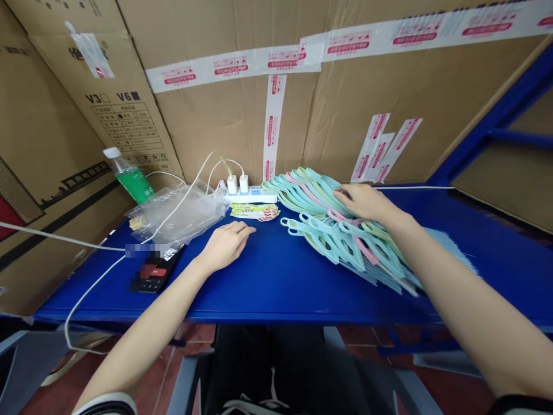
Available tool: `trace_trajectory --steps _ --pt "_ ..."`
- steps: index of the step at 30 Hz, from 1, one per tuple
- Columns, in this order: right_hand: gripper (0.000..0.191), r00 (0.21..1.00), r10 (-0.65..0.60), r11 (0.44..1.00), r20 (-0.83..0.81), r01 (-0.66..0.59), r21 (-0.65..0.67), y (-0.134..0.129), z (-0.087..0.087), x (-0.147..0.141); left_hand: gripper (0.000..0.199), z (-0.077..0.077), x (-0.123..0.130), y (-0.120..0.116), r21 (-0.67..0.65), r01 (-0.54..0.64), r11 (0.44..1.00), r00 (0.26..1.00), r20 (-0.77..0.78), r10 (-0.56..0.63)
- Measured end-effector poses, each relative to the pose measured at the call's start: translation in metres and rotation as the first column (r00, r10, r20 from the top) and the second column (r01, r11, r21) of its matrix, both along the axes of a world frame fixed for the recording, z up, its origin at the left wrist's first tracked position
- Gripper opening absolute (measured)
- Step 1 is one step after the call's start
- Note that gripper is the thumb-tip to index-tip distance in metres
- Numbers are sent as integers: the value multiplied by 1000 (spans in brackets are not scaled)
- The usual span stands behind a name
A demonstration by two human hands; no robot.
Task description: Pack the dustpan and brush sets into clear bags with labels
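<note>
My left hand point(228, 244) lies palm down on the blue tabletop, its fingers stretched loosely to the right and holding nothing. At the right, my right hand point(364, 202) reaches over a pile of thin plastic pieces with looped ends point(298, 187), mostly light blue with some pink and green. Its fingertips touch the top of the upper bunch, with index finger and thumb slightly apart; the underside of this hand is hidden. A second bunch of the pieces point(332, 239) lies nearer to me, its loops toward the left. Long thin stems extend rightward, partly beneath my forearm.
Left of my hand lie clear plastic bags point(181, 210) and a black phone point(158, 274), partly blurred out. A green-labelled bottle point(129, 176) leans behind. White cables run to a power strip point(253, 197) with yellow-green wrappers point(254, 211) before it. Taped cardboard point(216, 121) walls the back.
</note>
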State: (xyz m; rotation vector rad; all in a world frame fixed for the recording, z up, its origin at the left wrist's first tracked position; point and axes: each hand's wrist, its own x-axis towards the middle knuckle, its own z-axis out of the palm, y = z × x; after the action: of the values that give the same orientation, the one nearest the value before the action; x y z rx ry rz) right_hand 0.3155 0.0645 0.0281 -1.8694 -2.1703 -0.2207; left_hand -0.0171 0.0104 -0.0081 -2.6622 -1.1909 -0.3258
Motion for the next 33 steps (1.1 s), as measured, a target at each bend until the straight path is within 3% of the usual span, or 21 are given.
trace_trajectory --steps 3,5,6,9,11,14,19,23,28,30,33 --pt "40 1000 24 997 9 -24 72 -16 4 -11 23 1 3 -3 -60 -58 997 998 -34 56" --pt "39 994 113 979 13 -113 167 -27 6 -29 20 0 6 -5 -100 -103 990 993 -62 97" --pt "35 978 210 944 18 -208 256 -31 7 -41 19 -1 8 -6 -120 -125 985 990 -79 116" --pt "30 842 525 744 119 -523 416 -42 3 -78 17 -1 13 -9 -169 -172 970 980 -132 151" --pt "35 739 646 651 191 -664 369 -47 -4 -99 19 0 15 -10 -188 -193 963 973 -167 162" --pt "35 663 716 597 220 -744 300 -54 -21 -115 29 1 15 -10 -201 -216 956 961 -216 172" --pt "30 609 768 581 198 -792 187 -65 -47 -116 37 1 18 -8 -222 -260 940 942 -272 197" --pt "23 599 788 590 143 -801 105 -65 -53 -117 34 6 20 -10 -167 -411 896 895 -259 362" --pt "23 615 782 612 97 -788 62 -62 -53 -119 39 16 12 -13 -26 -701 713 706 -168 688" --pt "25 623 777 621 89 -782 51 -62 -54 -118 40 17 6 -13 -13 -758 653 647 -150 748" --pt "26 629 773 629 81 -777 36 -63 -54 -118 41 19 -2 -9 -15 -787 616 612 -139 778"
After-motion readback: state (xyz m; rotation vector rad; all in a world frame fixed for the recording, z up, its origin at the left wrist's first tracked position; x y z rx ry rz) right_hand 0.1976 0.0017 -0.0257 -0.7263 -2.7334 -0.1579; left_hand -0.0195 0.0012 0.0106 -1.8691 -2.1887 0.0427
